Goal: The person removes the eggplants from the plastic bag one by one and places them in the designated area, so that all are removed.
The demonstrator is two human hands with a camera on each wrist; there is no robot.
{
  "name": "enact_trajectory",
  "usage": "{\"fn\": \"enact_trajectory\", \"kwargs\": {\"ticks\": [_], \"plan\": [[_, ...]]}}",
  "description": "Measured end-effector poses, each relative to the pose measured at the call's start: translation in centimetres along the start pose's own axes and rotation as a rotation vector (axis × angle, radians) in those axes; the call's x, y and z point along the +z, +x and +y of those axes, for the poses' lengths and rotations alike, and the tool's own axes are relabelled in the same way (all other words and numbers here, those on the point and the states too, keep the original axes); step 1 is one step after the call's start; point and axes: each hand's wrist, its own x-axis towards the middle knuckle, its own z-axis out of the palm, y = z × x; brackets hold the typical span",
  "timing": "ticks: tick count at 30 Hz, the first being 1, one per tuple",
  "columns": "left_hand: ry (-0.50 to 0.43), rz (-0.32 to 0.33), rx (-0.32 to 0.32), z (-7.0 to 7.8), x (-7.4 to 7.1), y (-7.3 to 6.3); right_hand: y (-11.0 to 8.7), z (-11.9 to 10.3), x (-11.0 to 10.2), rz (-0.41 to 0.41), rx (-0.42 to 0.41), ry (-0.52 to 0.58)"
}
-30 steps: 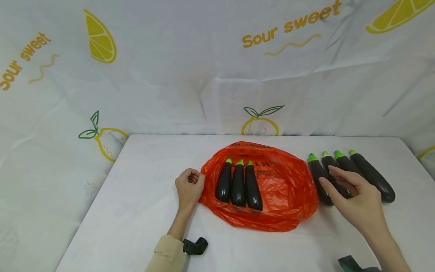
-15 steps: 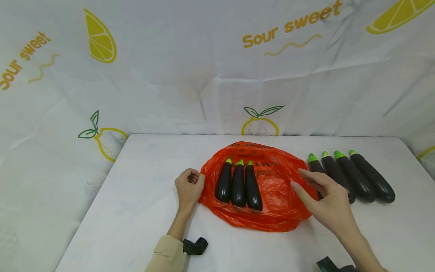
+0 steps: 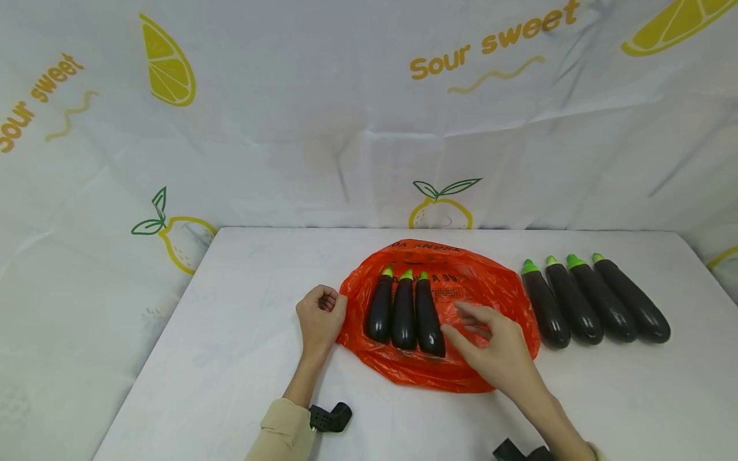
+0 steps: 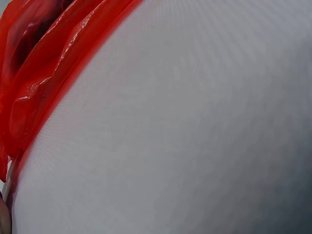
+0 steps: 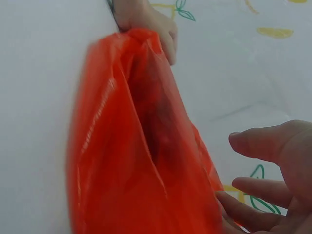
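Observation:
A red plastic bag (image 3: 478, 358) lies spread on the white table, with black print on its inside. Three dark eggplants (image 3: 404, 314) with bright green tops lie side by side in its left half. My left hand (image 3: 319, 318) grips the bag's left edge with curled fingers; the right wrist view also shows that left hand (image 5: 148, 24) at the bag's rim. Over the bag's right half, my right hand (image 3: 496, 346) holds nothing, thumb and fingers apart. Its thumb tip is close to the rightmost eggplant in the bag; whether they touch I cannot tell.
Several more eggplants (image 3: 588, 301) lie in a slanted row on the table (image 3: 242, 358), just right of the bag. Behind the table hangs a white cloth (image 3: 288, 128) with lemon prints. A black wrist mount (image 3: 331, 417) sits by my left sleeve.
My right hand has moved left, from over the row of eggplants to above the bag, with nothing in it. The left hand and the bag have stayed in place.

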Motion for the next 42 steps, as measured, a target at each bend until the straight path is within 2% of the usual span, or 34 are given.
{"fn": "enact_trajectory", "kwargs": {"ticks": [7, 13, 22, 33, 42], "plan": [[-0.002, 0.002, 0.003, 0.0, 0.0, 0.0, 0.1, 0.0, 1.4, -0.059, 0.048, 0.002], [-0.027, 0.007, -0.010, 0.3, 0.1, 0.1, 0.0, 0.1, 1.9, -0.101, 0.125, 0.006], [-0.022, 0.006, -0.017, 0.3, 0.1, 0.1, 0.3, -0.1, 2.9, -0.120, 0.176, 0.009], [-0.020, 0.006, -0.015, 0.3, 0.0, 0.0, 0.0, 0.2, 3.2, -0.114, 0.170, 0.012], [-0.028, 0.007, -0.017, 0.2, 0.1, 0.0, 0.1, 0.4, 1.9, -0.087, 0.136, -0.061]]}}
